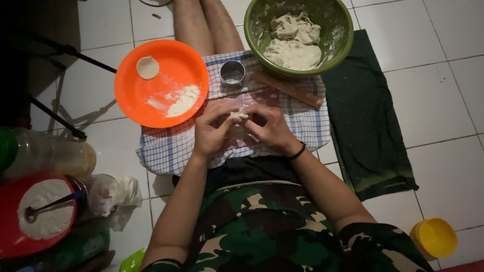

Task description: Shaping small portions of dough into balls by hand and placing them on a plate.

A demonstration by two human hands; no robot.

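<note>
My left hand [212, 130] and my right hand [271, 128] meet over a checked cloth [166, 148] spread on my lap. Together their fingertips pinch a small pale piece of dough [238, 116]. Just beyond them lies a round metal cutter [232, 72] and a wooden rolling pin [288, 89]. A green bowl [333, 43] with a lump of dough [292, 43] sits past the pin. To the left, an orange plate [161, 108] carries flour [182, 99] and one flat dough disc [147, 67].
A dark green cloth [365, 121] lies on the white tiled floor at right. A yellow cup [434, 237] is at lower right. At lower left are a red bowl [10, 236] of flour with a spoon, bottles [55, 157] and a crumpled plastic bag [118, 196].
</note>
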